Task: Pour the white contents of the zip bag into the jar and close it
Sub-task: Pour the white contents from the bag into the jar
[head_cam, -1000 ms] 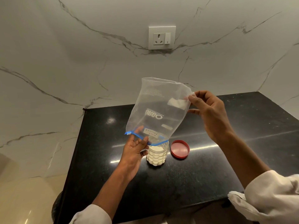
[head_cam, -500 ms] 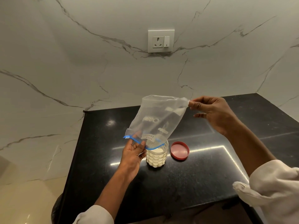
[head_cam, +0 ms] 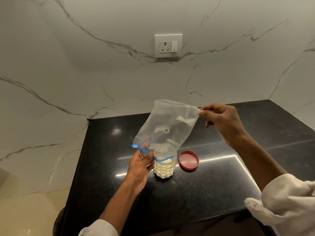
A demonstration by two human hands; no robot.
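Note:
A clear zip bag (head_cam: 167, 126) with a blue zip strip hangs upside down over the jar (head_cam: 164, 169), its open mouth at the jar's rim. The bag looks almost empty, with a thin white film inside. The dimpled clear jar stands on the black counter (head_cam: 213, 188), filled with white powder and without a lid. My left hand (head_cam: 140, 165) pinches the blue zip edge beside the jar. My right hand (head_cam: 221, 121) holds the bag's raised bottom corner up and to the right. The red lid (head_cam: 188, 160) lies flat, inside up, just right of the jar.
White marble walls rise behind and on both sides of the counter, with a socket and switch plate (head_cam: 168, 46) on the back wall. The counter's left edge drops to a beige floor (head_cam: 25, 217). My white sleeves show at the bottom.
The bag has dropped lower and tilted flatter, and my right hand has come down with its corner. My left hand stays at the zip edge by the jar.

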